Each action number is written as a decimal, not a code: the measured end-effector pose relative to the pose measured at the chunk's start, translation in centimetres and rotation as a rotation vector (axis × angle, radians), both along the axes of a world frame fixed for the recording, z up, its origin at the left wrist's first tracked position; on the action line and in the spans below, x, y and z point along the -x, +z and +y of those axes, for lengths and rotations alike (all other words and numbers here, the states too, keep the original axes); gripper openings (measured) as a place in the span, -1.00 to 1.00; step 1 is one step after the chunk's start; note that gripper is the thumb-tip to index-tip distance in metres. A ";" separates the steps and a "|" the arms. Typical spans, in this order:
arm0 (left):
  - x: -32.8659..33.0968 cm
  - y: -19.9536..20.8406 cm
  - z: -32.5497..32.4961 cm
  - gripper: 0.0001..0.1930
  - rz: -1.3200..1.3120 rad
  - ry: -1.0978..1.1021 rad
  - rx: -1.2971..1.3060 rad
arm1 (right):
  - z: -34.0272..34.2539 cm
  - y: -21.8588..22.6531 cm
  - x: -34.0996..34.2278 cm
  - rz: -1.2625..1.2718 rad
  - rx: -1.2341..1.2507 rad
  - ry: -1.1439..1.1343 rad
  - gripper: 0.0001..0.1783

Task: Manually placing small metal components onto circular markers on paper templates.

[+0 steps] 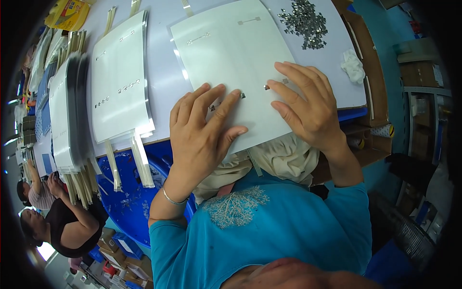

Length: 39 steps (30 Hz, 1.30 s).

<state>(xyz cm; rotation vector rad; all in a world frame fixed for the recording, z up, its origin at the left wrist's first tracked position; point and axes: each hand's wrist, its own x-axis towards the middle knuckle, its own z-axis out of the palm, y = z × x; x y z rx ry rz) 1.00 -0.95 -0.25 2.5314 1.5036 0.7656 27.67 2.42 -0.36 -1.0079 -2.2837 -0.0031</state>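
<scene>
A white sheet [240, 53] with printed metallic-looking marks lies on the table in front of me. My left hand [195, 127] rests on its left part, fingers spread. A small shiny square piece [242, 96] lies beside the left index fingertip, and another small piece [211, 108] shows between the fingers. My right hand [308, 103] is over the sheet's right edge, fingers apart. Its index fingertip is at a small dark metallic piece [266, 87]; whether it presses on it I cannot tell. Beyond the sheet is a heap of small shiny metallic pieces [304, 24].
Left of the sheet lie stacked white sheets [115, 72] with strip tails over the table edge, then a thicker stack [67, 115]. A blue tub [122, 207] stands below. A crumpled white wad [352, 67] lies right, near a cardboard box [380, 72]. Two people [72, 226] are at far left.
</scene>
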 end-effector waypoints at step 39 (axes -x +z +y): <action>0.7 -1.1 0.0 -0.08 -0.185 -0.018 -0.036 | -1.2 0.4 2.6 -0.008 0.060 0.018 -0.64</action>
